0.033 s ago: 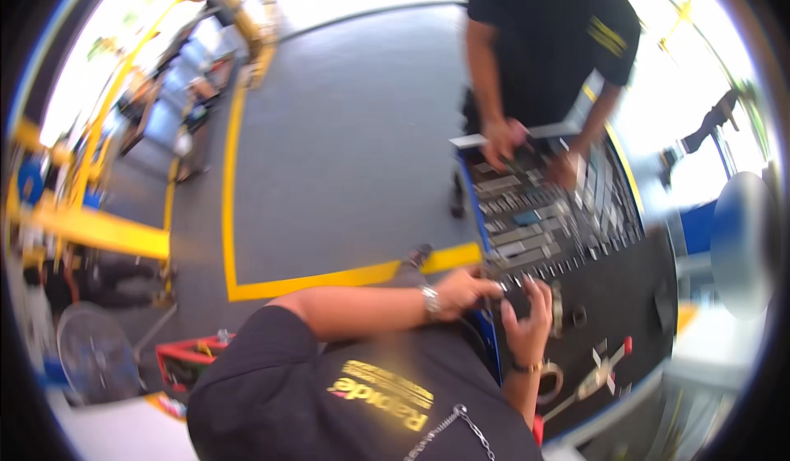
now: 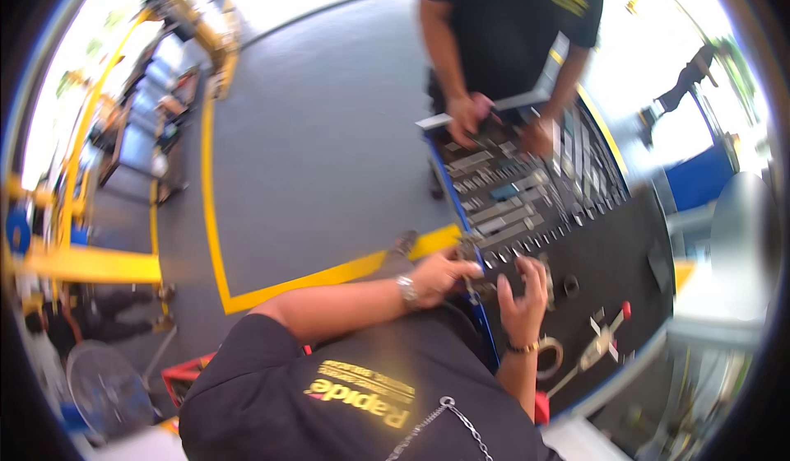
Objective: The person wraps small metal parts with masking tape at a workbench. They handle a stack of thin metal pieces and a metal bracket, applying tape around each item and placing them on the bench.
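My left hand, with a silver watch at the wrist, is at the near left edge of the tool tray. Its fingers are pressed together; whatever they hold is too blurred to make out. Just right of it, my right hand hovers over the dark mat, thumb and fingers apart and nothing between them. A row of sockets lies just beyond both hands. Beside the right fingers sits a ring-shaped metal part, partly hidden. A small dark ring rests farther right.
Across the tray a co-worker reaches over wrenches and other tools. A roll of tape and a long metal tool with a red end lie right of my forearm. A fan stands at lower left; yellow lines mark the floor.
The whole view has shifted, so the tray and co-worker appear farther left and higher. My hands look slightly farther apart, the right fingers still spread.
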The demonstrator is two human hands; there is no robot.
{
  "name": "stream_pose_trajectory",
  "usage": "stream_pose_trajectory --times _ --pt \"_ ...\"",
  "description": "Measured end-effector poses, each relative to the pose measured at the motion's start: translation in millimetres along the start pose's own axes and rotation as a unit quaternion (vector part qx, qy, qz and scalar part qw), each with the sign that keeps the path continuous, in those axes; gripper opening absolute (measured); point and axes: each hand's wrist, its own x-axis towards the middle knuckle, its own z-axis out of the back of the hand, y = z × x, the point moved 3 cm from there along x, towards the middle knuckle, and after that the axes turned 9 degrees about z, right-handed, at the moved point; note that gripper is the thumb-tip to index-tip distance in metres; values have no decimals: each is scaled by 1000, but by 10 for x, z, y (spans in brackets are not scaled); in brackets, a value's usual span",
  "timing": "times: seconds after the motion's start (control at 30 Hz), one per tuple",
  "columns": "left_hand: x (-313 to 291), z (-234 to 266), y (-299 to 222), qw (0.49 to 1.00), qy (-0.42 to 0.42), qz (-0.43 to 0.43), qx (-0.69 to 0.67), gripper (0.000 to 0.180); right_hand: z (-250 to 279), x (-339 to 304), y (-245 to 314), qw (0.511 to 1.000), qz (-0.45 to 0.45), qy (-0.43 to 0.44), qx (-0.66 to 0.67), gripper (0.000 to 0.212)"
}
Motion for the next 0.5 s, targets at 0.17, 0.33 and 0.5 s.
stream_pose_trajectory --times 0.17,0.33,0.5 --pt "2 106 -153 999 2 32 22 41 282 -342 -454 930 -158 -123 -308 43" --pt "72 106 -112 998 22 52 37 39 266 -498 -670 895 -219 -23 -388 41" --pt "89 -64 -88 994 59 74 56 39 226 -419 -856 887 -204 -5 -414 25"
